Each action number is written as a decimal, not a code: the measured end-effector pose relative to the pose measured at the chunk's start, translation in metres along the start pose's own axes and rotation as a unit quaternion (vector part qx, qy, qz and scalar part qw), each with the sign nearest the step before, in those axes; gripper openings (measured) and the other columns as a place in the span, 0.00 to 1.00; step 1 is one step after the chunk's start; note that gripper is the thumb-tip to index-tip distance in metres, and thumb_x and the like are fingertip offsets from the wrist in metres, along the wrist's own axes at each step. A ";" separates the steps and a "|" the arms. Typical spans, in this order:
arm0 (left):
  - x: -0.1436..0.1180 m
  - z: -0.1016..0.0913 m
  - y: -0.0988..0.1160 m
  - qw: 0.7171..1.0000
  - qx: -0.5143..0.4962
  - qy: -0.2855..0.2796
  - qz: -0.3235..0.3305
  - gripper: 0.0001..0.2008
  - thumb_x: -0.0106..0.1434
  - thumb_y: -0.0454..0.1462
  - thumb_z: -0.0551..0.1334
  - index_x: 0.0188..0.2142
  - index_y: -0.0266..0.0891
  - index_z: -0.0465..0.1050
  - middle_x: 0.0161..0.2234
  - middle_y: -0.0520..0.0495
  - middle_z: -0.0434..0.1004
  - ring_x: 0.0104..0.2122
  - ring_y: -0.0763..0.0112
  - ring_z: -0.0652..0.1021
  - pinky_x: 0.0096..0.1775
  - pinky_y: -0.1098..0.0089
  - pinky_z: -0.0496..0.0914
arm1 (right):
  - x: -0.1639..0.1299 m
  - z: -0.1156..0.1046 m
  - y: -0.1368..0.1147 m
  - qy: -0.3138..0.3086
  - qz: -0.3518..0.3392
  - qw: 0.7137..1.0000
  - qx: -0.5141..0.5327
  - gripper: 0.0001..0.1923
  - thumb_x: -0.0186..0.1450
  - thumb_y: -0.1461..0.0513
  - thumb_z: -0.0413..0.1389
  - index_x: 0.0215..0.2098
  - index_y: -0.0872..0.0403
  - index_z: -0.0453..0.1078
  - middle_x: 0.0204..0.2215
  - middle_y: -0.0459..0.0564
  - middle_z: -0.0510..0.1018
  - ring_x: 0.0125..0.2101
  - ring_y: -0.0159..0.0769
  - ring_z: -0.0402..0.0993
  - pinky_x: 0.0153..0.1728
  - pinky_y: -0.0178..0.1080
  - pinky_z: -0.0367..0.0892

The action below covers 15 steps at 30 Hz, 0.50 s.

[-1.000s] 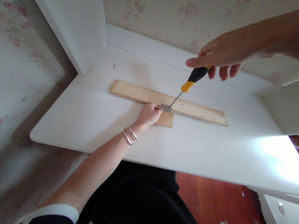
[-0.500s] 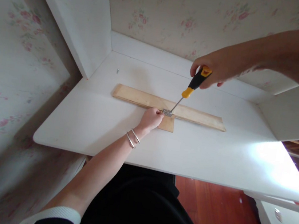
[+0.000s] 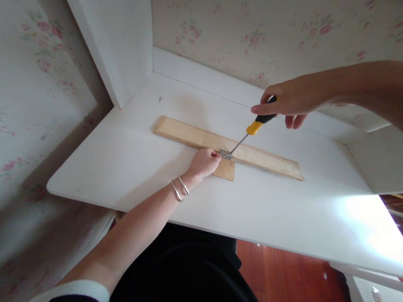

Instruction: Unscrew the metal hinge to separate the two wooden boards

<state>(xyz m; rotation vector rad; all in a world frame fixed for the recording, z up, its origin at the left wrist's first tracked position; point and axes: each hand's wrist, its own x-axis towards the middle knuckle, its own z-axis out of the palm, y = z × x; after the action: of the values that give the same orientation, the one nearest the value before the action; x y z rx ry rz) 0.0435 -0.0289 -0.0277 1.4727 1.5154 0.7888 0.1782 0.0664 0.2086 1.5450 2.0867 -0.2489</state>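
Observation:
My right hand [image 3: 291, 101] is wrapped round the black and yellow handle of a screwdriver [image 3: 254, 127]. The shaft slants down to the left, and its tip meets the right side of a small metal hinge [image 3: 226, 154]. That hinge lies where a long wooden strip [image 3: 267, 158] meets a short wooden piece [image 3: 225, 170]. With closed fingers, my left hand [image 3: 204, 163] pinches at the hinge's left end, resting against the wood; the fingertips are partly hidden.
A small screw [image 3: 160, 99] lies on the white desktop [image 3: 111, 159] behind the strip. White side panels [image 3: 106, 24] and a low back ledge [image 3: 204, 74] bound the surface. Floral wallpaper rises behind, and a red wooden floor [image 3: 262, 278] shows below the front edge.
My right hand has shifted its grip on the screwdriver handle, with fingers turned and the forearm lower in view. My left hand, the hinge and the wood stay together.

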 end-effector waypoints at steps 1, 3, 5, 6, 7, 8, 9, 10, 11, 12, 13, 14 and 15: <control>0.000 0.000 0.000 1.000 0.000 0.002 0.002 0.16 0.59 0.43 0.54 0.22 0.36 0.70 0.19 0.47 0.72 0.22 0.71 0.72 0.24 0.74 0.60 | 0.000 0.000 0.001 -0.005 -0.003 1.000 -0.008 0.29 0.61 0.44 0.49 0.49 0.56 0.68 0.33 0.50 0.77 0.26 0.33 0.73 0.34 0.42 0.63; 0.001 0.000 0.000 1.000 0.001 0.004 0.006 0.16 0.59 0.43 0.54 0.21 0.36 0.69 0.19 0.47 0.72 0.21 0.72 0.72 0.24 0.74 0.59 | 0.001 -0.001 0.003 -0.011 -0.036 0.999 -0.023 0.25 0.61 0.49 0.54 0.50 0.55 0.68 0.33 0.49 0.77 0.30 0.35 0.74 0.36 0.42 0.63; 0.001 0.000 -0.001 1.000 0.001 0.005 0.005 0.15 0.59 0.43 0.54 0.21 0.36 0.69 0.18 0.47 0.71 0.21 0.72 0.71 0.24 0.74 0.59 | 0.002 -0.001 0.005 -0.017 -0.064 0.998 -0.009 0.26 0.59 0.52 0.58 0.53 0.53 0.65 0.37 0.48 0.77 0.35 0.37 0.73 0.37 0.41 0.64; 0.001 0.001 -0.001 1.000 0.000 0.003 0.004 0.15 0.59 0.43 0.54 0.21 0.36 0.69 0.18 0.48 0.71 0.21 0.72 0.71 0.24 0.74 0.59 | 0.002 0.000 0.005 -0.018 -0.064 0.998 0.001 0.26 0.59 0.52 0.58 0.53 0.52 0.65 0.38 0.49 0.77 0.36 0.38 0.73 0.38 0.42 0.64; 0.001 0.001 -0.001 1.000 -0.001 0.002 0.002 0.15 0.59 0.43 0.55 0.22 0.36 0.69 0.18 0.48 0.71 0.21 0.73 0.71 0.24 0.74 0.59 | 0.002 0.000 0.005 -0.015 -0.053 0.998 0.009 0.25 0.60 0.51 0.56 0.53 0.53 0.65 0.38 0.50 0.77 0.37 0.39 0.73 0.38 0.42 0.64; 0.002 0.001 -0.001 1.000 -0.002 0.001 0.000 0.15 0.58 0.43 0.55 0.22 0.36 0.69 0.18 0.48 0.71 0.21 0.73 0.70 0.24 0.74 0.58 | 0.002 0.000 0.005 -0.010 -0.038 0.999 0.013 0.25 0.61 0.49 0.54 0.52 0.54 0.66 0.36 0.51 0.77 0.36 0.40 0.73 0.39 0.43 0.64; 0.002 0.001 -0.001 1.000 -0.003 0.000 -0.001 0.15 0.58 0.44 0.55 0.22 0.37 0.69 0.18 0.48 0.70 0.20 0.73 0.70 0.24 0.74 0.58 | 0.002 0.000 0.004 -0.005 -0.024 1.000 0.014 0.25 0.63 0.48 0.51 0.50 0.55 0.67 0.34 0.52 0.78 0.35 0.40 0.73 0.39 0.45 0.64; 0.002 0.001 -0.001 1.000 -0.003 -0.001 -0.003 0.15 0.58 0.44 0.55 0.21 0.37 0.69 0.18 0.48 0.70 0.20 0.73 0.70 0.24 0.74 0.58 | 0.002 0.001 0.003 0.000 -0.014 1.000 0.013 0.25 0.64 0.47 0.49 0.49 0.56 0.68 0.32 0.52 0.78 0.34 0.40 0.74 0.39 0.46 0.64; 0.001 0.001 -0.001 1.000 -0.003 -0.002 -0.003 0.16 0.59 0.44 0.55 0.21 0.37 0.69 0.17 0.48 0.70 0.20 0.73 0.70 0.24 0.74 0.58 | 0.002 0.001 0.002 0.000 -0.012 1.000 0.010 0.24 0.64 0.48 0.49 0.48 0.56 0.68 0.31 0.52 0.78 0.33 0.40 0.74 0.39 0.47 0.64; 0.001 0.001 -0.001 1.000 -0.002 -0.003 -0.003 0.16 0.59 0.44 0.54 0.21 0.37 0.69 0.17 0.49 0.70 0.20 0.73 0.70 0.24 0.74 0.58 | 0.002 0.001 0.001 -0.003 -0.018 1.000 0.009 0.22 0.64 0.49 0.50 0.48 0.56 0.68 0.31 0.52 0.78 0.33 0.41 0.74 0.38 0.47 0.64; 0.001 0.001 -0.001 1.000 -0.001 -0.004 -0.003 0.16 0.59 0.44 0.54 0.21 0.37 0.69 0.17 0.49 0.70 0.20 0.73 0.70 0.24 0.74 0.58 | 0.002 0.002 0.001 -0.005 -0.030 0.999 0.010 0.21 0.63 0.51 0.52 0.49 0.55 0.68 0.32 0.51 0.78 0.33 0.41 0.74 0.38 0.47 0.65; 0.001 0.001 -0.001 1.000 0.000 -0.005 -0.003 0.15 0.59 0.43 0.54 0.21 0.37 0.69 0.17 0.49 0.70 0.20 0.73 0.70 0.24 0.74 0.58 | 0.002 0.002 0.001 -0.002 -0.042 0.999 0.015 0.21 0.62 0.52 0.54 0.50 0.54 0.67 0.34 0.51 0.78 0.35 0.42 0.74 0.38 0.46 0.65; 0.001 0.000 -0.001 1.000 0.000 -0.005 -0.003 0.15 0.59 0.43 0.54 0.21 0.37 0.69 0.17 0.49 0.70 0.20 0.73 0.70 0.24 0.74 0.58 | 0.003 0.003 0.002 0.018 -0.051 0.998 0.025 0.22 0.60 0.52 0.56 0.50 0.53 0.67 0.36 0.51 0.78 0.37 0.43 0.73 0.39 0.45 0.65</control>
<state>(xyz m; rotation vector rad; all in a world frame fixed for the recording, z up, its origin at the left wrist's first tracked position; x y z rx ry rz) 0.0436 -0.0277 -0.0289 1.4703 1.5118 0.7775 0.1805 0.0681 0.2050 1.4838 2.2065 -0.3152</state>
